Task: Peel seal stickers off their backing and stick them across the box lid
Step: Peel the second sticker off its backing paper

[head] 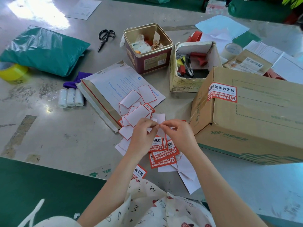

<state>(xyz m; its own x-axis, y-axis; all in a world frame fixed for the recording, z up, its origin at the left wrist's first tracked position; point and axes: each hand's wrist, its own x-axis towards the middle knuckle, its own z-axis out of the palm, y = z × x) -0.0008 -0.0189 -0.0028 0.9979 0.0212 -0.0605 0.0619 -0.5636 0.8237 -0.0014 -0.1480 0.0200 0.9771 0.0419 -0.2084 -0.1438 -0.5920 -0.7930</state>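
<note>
Sticker (158, 128) pinched by hands, cardboard box (255, 115)

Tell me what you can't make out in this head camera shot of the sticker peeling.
- Head view: the white sticker piece pinched between the left hand and right hand is mostly covered by their fingers; peeled or not, unclear.
- The brown cardboard box runs off the right edge; its far lid end is unseen.
- Small print on the red and white seal sticker stuck over the box corner is too small to read.
</note>
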